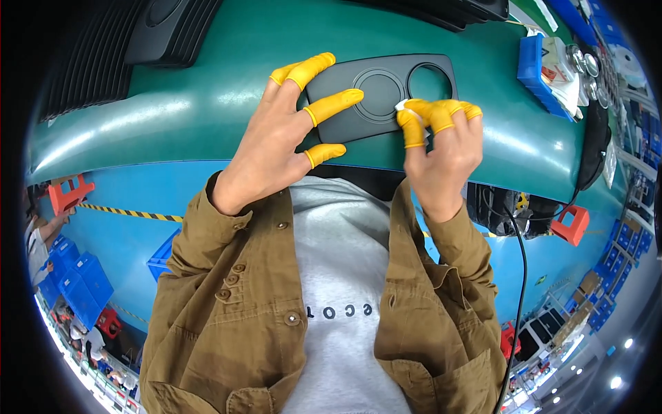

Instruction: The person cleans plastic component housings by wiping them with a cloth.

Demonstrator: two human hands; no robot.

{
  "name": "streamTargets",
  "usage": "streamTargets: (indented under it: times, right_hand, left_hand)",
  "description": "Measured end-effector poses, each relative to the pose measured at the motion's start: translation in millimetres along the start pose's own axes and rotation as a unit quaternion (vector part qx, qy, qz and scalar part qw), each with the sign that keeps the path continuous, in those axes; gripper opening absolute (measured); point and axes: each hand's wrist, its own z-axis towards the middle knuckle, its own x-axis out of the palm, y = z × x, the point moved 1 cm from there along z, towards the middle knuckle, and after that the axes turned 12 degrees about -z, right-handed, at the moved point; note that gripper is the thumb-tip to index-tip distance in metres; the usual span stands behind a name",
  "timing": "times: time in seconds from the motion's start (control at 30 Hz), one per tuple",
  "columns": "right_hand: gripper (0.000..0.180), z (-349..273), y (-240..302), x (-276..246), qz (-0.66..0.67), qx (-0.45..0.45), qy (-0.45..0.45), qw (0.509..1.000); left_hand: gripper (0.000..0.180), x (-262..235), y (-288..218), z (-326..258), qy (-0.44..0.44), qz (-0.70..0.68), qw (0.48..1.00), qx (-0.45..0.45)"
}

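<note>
A dark grey rectangular panel (379, 93) lies on the green worktop, with a ringed round recess in its middle and a round hole at its right end. My left hand (279, 131) straddles the panel's left end: the thumb is at the near edge, the index finger rests on the face, and other fingers are at the far edge. Yellow finger cots cover fingers on both hands. Pinched in my right hand (441, 141) is a small white wipe (401, 105), touching the panel beside the recess's right rim. Part of the wipe is hidden by the fingers.
Stacked dark panels (162, 31) stand at the far left of the green worktop (269, 34). More dark pieces (448, 10) sit at the far edge. A blue bin (534, 72) with small items is at right, near a black cable (522, 276) and red stool (571, 225).
</note>
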Motion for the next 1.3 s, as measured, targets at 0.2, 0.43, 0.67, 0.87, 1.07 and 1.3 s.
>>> streamTargets:
  times: [0.2,0.43,0.67,0.87,1.07,1.3]
  right_hand:
    - [0.022,5,-2,-3,0.006,-0.055,0.031,0.998]
    - [0.021,19,-13,-9,0.0,-0.106,0.042,0.993]
    - [0.02,28,-15,-6,0.043,-0.213,0.038,0.975]
    - [0.019,32,-19,-5,0.062,-0.241,0.068,0.966]
    - [0.018,38,-30,-12,0.037,-0.221,0.094,0.97]
    - [0.02,35,-23,-12,0.051,-0.23,0.103,0.966]
  left_hand:
    - [0.072,-1,0,1,-0.002,-0.009,1.0,0.008]
    - [0.072,-1,1,-1,-0.004,-0.011,1.0,0.008]
    - [0.072,0,2,1,-0.007,-0.014,1.0,0.011]
    - [0.071,0,3,1,-0.006,-0.016,1.0,0.004]
    - [0.071,-1,3,-1,-0.003,-0.018,1.0,0.001]
    - [0.071,-1,2,0,-0.002,-0.017,1.0,-0.005]
